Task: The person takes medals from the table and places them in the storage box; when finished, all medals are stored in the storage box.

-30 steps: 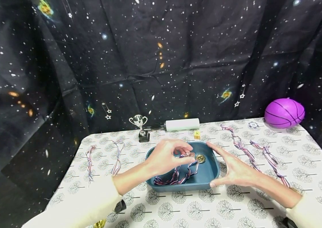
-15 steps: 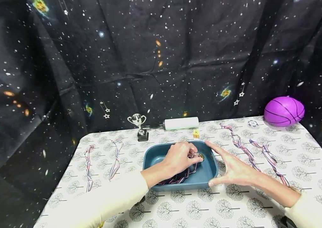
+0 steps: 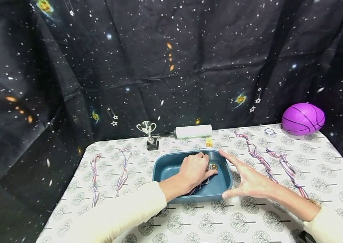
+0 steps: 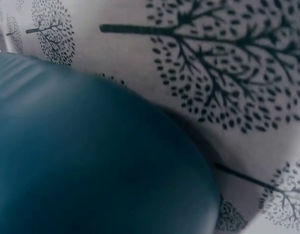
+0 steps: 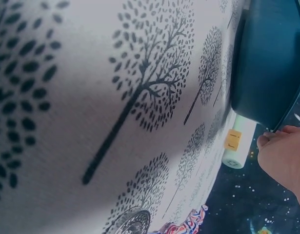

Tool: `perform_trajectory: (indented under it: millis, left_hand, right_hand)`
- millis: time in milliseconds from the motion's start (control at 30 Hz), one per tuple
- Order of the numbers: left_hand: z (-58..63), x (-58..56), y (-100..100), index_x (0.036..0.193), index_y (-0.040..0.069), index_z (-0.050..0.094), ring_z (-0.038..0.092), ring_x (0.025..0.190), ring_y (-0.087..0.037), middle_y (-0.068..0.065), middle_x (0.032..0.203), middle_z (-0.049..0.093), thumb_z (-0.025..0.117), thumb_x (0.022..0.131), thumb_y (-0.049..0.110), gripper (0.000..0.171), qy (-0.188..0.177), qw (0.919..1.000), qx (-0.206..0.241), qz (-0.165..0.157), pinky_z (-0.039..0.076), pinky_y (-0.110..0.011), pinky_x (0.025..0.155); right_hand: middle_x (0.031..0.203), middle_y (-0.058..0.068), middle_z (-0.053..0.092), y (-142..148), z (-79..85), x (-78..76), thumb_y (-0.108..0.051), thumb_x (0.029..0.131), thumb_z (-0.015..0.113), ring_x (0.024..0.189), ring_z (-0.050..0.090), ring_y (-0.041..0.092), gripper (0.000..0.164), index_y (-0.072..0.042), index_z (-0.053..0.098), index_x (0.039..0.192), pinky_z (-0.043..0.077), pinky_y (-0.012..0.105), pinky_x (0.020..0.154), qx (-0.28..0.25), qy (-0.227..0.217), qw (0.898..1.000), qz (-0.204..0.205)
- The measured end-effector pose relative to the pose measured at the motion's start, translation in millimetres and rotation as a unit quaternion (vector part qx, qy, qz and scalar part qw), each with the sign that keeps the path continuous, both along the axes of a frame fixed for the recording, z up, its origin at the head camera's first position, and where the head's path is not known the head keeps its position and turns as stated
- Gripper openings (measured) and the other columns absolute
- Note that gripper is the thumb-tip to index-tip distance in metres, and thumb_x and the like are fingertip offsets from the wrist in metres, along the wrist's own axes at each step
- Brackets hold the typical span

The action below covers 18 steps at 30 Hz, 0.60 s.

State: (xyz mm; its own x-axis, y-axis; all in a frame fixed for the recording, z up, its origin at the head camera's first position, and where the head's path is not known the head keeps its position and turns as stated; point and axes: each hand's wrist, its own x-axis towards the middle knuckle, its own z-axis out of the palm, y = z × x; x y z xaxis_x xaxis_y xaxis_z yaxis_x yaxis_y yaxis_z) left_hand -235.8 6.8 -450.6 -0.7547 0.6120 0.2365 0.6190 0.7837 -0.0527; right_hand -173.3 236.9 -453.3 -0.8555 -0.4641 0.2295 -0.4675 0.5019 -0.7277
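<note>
A blue-green bin [image 3: 177,199] sits mid-table. My left hand [image 3: 193,170] reaches into it, palm down, over striped medal ribbons [image 3: 200,188]. Beside its thumb lie medals [image 3: 212,167], one of them gold. The left fingertips are hidden, so a hold on a medal cannot be confirmed. At the bin's right end my right hand [image 3: 250,179] grips across its width, fingers at the far rim and thumb at the near corner. The left wrist view is mostly filled by the bin's outer wall [image 4: 101,146]. Fingers [image 5: 284,156] meet the bin's rim in the right wrist view.
Ribbons lie on the tree-print cloth, left [image 3: 123,172] and right [image 3: 286,167]. Behind the bin stand a trophy [image 3: 148,130], a white cylinder [image 3: 193,131] and a yellow letter cube [image 3: 209,142]. A purple ball [image 3: 303,118] occupies the back right corner.
My left hand has moved rightward and lower into the bin, bringing a silvery medal beside the gold one. My right hand has kept its place on the bin.
</note>
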Motion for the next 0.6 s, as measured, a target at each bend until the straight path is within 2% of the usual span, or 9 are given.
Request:
perform_trajectory:
  millis: [67,133,233,400,600]
  left_hand:
    - [0.7,-0.7,-1.6,0.103,0.015,0.073,0.072,0.074,-0.023,0.001,0.089,0.066,0.069,0.097,0.064,0.049,0.019,0.9995,-0.021,-0.012,0.062,-0.035,0.061]
    - [2.0,-0.9,-4.7,0.108,0.013,0.073,0.072,0.076,-0.023,0.0,0.091,0.067,0.068,0.097,0.064,0.052,0.023,0.9991,-0.027,-0.021,0.063,-0.035,0.063]
    - [5.3,-0.4,-10.7,0.109,0.013,0.073,0.072,0.081,-0.022,0.001,0.093,0.067,0.072,0.097,0.06,0.049,-0.004,0.9997,0.0,-0.025,0.063,-0.036,0.068]
    - [7.9,0.6,-18.9,0.11,0.015,0.075,0.071,0.085,-0.017,0.005,0.095,0.068,0.08,0.097,0.043,0.031,-0.056,0.9961,0.064,-0.023,0.062,-0.033,0.073]
    - [2.2,-0.3,-22.0,0.105,0.015,0.072,0.07,0.083,-0.016,0.006,0.093,0.067,0.079,0.098,0.036,0.023,-0.06,0.9955,0.07,-0.023,0.061,-0.033,0.071]
  right_hand:
    - [0.17,0.021,0.033,-0.3,0.1,-0.1,-0.053,0.069,0.099,0.151,0.035,0.05,0.132,-0.014,0.023,0.17,0.032,0.078,0.113,0.0,0.001,1.0,-0.001]
    - [0.17,0.021,0.032,-0.6,0.0,0.0,-0.053,0.069,0.099,0.151,0.035,0.05,0.132,-0.017,0.022,0.17,0.032,0.078,0.113,-0.001,-0.002,1.0,0.0]
    - [0.17,0.02,0.032,-1.0,-0.1,-0.1,-0.052,0.069,0.099,0.152,0.033,0.05,0.132,-0.018,0.021,0.171,0.031,0.078,0.113,-0.005,-0.009,1.0,0.002]
    - [0.17,0.02,0.032,-0.7,0.8,0.0,-0.051,0.069,0.099,0.151,0.034,0.049,0.132,-0.011,0.024,0.169,0.032,0.078,0.114,-0.006,-0.004,1.0,0.0]
    - [0.17,0.02,0.031,0.5,-0.7,0.8,-0.051,0.07,0.099,0.151,0.034,0.05,0.131,-0.011,0.023,0.169,0.032,0.078,0.113,-0.004,-0.004,1.0,-0.001]
